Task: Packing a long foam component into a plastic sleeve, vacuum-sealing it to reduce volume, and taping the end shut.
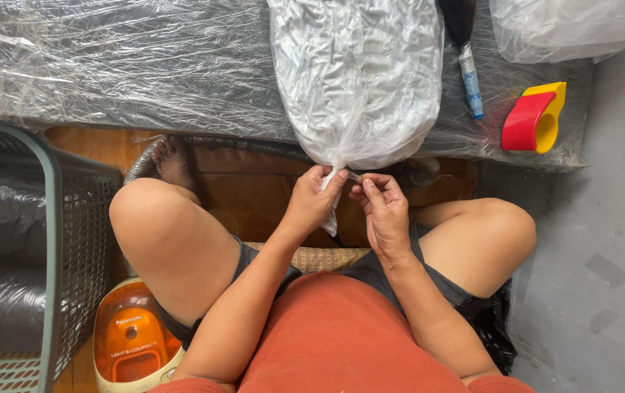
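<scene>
A large clear plastic bag (356,73) stuffed with pale material lies on a low table wrapped in plastic film (123,65), its gathered neck hanging over the near edge. My left hand (312,198) pinches the twisted neck of the bag. My right hand (381,207) is beside it, fingers closed on the same neck or on a thin tie there; I cannot tell which. I sit with knees apart just under the table edge.
A grey-green mesh basket (50,240) holding black bags stands at the left. An orange vacuum cleaner (132,340) sits by my left thigh. A red and yellow tape dispenser (534,116), a blue-handled brush (470,80) and another clear bag (567,25) lie on the table's right.
</scene>
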